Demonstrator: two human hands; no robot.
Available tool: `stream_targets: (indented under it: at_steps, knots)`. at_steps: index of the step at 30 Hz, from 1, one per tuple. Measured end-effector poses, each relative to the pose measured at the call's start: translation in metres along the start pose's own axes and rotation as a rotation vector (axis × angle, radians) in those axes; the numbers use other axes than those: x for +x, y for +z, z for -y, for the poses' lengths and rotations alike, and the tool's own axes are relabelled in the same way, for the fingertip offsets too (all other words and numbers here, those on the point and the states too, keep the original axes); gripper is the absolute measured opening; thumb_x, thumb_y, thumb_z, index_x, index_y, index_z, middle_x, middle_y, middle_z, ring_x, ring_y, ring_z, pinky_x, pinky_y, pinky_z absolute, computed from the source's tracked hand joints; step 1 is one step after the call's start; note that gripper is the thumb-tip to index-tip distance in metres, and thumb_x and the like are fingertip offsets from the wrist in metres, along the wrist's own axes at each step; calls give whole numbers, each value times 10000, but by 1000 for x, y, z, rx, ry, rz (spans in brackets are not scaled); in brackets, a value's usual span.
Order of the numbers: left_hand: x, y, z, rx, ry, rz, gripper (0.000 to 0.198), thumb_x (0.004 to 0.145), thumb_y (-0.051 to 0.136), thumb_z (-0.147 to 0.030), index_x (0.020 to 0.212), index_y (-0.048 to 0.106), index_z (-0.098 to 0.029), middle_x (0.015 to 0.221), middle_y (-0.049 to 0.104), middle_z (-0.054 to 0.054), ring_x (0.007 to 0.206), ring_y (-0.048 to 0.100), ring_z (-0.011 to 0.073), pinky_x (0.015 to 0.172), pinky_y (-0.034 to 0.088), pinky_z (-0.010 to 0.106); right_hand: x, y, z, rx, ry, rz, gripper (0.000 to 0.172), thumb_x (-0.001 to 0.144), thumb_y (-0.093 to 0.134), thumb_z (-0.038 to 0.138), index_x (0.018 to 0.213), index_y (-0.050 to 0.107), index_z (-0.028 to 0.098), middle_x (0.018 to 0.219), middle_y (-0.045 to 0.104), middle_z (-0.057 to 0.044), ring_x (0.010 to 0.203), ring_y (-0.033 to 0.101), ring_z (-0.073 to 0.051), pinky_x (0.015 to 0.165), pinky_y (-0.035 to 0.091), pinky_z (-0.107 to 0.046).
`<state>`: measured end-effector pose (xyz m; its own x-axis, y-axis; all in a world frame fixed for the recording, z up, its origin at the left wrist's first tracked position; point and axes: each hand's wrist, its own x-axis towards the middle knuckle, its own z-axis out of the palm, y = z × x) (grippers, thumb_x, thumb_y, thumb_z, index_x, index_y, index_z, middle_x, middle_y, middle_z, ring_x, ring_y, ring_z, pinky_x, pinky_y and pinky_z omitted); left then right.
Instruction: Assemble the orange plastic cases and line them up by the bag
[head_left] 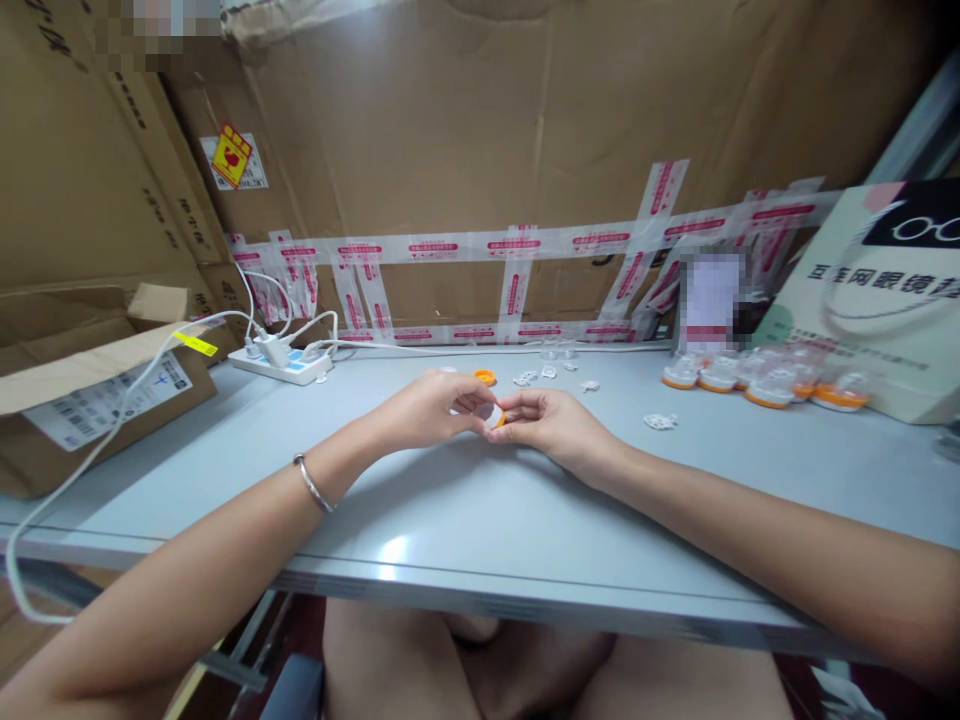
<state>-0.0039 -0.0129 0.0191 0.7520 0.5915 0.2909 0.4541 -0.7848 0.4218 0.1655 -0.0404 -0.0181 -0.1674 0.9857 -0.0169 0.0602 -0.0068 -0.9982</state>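
Near the middle of the grey table, my left hand and my right hand meet around a small round white and orange piece. The fingers of my left hand grip its left side, while my right fingertips pinch its orange rim from the right. Just behind the hands lies an orange ring. Small white parts are scattered behind and to the right of the hands, with another white cluster farther right.
Several clear-topped pieces with orange bases stand at the right, before a printed box. A white power strip with cables and an open carton occupy the left. A large taped carton stands behind the table.
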Motion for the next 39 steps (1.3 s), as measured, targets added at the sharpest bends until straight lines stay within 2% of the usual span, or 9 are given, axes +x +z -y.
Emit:
stream_targets:
  at_steps: [9, 15, 18, 21, 24, 27, 31, 35, 39]
  knots:
    - [0, -2, 0, 29, 6, 6, 177, 708, 618, -236, 855, 633, -140, 797, 640, 37, 740, 572, 131, 699, 450, 246, 0, 0, -3, 46, -23, 43, 295, 522, 722, 124, 786, 601, 168, 672, 671, 14, 676, 631, -128, 761, 470, -287]
    - [1, -1, 8, -90, -41, 58, 262, 718, 594, -311, 915, 610, -138, 856, 619, 46, 760, 564, 128, 672, 461, 241, 4, -6, -5, 68, -6, 105, 399, 558, 710, 147, 878, 475, 194, 662, 656, 35, 646, 630, -120, 725, 475, -292]
    - [0, 3, 11, -124, -58, 108, 273, 710, 587, -309, 921, 598, -137, 844, 627, 38, 729, 570, 120, 665, 461, 232, 8, -7, -11, -39, -29, 125, 428, 565, 705, 171, 872, 411, 215, 637, 648, 42, 605, 620, -126, 672, 477, -298]
    - [-1, 8, 12, -40, -50, 84, 235, 699, 580, -276, 887, 602, -137, 777, 627, 29, 689, 561, 121, 635, 442, 223, 15, -13, -9, -260, -144, 151, 342, 585, 685, 219, 833, 449, 208, 616, 633, 38, 603, 603, -129, 634, 460, -278]
    - [-1, 11, 11, 139, -25, 56, 196, 689, 571, -242, 857, 618, -152, 742, 626, 28, 663, 548, 135, 619, 414, 236, 19, -40, 13, -593, -213, 155, 207, 590, 673, 298, 707, 546, 184, 618, 621, 8, 604, 577, -137, 578, 425, -254]
    - [-1, 11, 11, 236, -20, 55, 229, 670, 559, -201, 889, 615, -162, 814, 626, 46, 717, 553, 156, 651, 408, 246, 17, -91, 41, -916, -115, 43, 188, 584, 676, 339, 646, 596, 181, 648, 627, -17, 616, 555, -142, 542, 388, -244]
    - [-1, 9, 12, 259, -50, 70, 250, 694, 525, -229, 921, 608, -165, 825, 618, 51, 728, 550, 158, 650, 405, 238, 7, -153, 56, -1144, 235, 22, 216, 554, 693, 322, 706, 628, 183, 674, 620, -38, 557, 522, -116, 485, 347, -241]
    - [-2, 8, 12, 258, -45, 81, 256, 707, 520, -239, 936, 604, -164, 836, 621, 52, 730, 549, 159, 655, 404, 242, 5, -159, 45, -1006, 419, 132, 254, 445, 750, 261, 638, 602, 189, 718, 630, -39, 607, 562, -143, 525, 408, -256]
    - [-2, 8, 11, 240, -39, 72, 220, 727, 527, -248, 914, 606, -163, 825, 616, 54, 718, 552, 157, 638, 400, 243, 13, -147, 32, -876, 398, 270, 233, 435, 741, 242, 537, 540, 180, 537, 578, 7, 508, 528, -126, 519, 402, -260]
